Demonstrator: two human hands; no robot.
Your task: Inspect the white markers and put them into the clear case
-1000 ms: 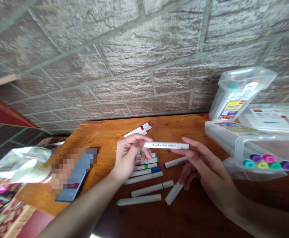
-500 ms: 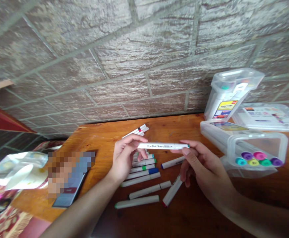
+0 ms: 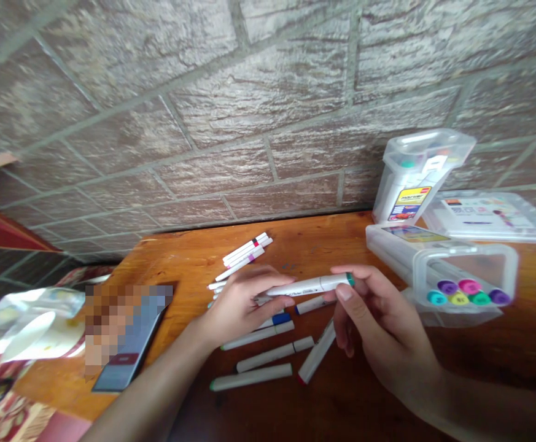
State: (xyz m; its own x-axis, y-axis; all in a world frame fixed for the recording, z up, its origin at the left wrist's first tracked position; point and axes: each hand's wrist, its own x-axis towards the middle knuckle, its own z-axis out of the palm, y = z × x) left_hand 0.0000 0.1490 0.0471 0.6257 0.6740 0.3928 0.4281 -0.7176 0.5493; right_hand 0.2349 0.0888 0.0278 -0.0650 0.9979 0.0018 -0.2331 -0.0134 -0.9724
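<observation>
A white marker [image 3: 311,285] with a green end is held between both hands above the table. My left hand [image 3: 244,304] grips its left part between thumb and fingers. At the green end, my right hand [image 3: 373,319] pinches it with thumb and index finger. Several white markers lie below, among them one with a blue cap [image 3: 280,318], one with a green tip [image 3: 252,376] and one with a red tip [image 3: 316,353]. Part of this row is hidden behind my left hand. Farther back is a small group of white markers [image 3: 244,252], one with a red band.
On the right, a clear case [image 3: 417,255] lies on its side with several coloured marker ends showing. Behind it stand an upright clear marker case [image 3: 415,175] and a flat clear box [image 3: 484,215]. A phone [image 3: 132,350] lies left. A stone-patterned wall [image 3: 268,123] closes the back.
The marker has tilted, its green end now higher and its left end lower. My left hand has turned palm-down and covers more of the markers below. The view has shifted slightly.
</observation>
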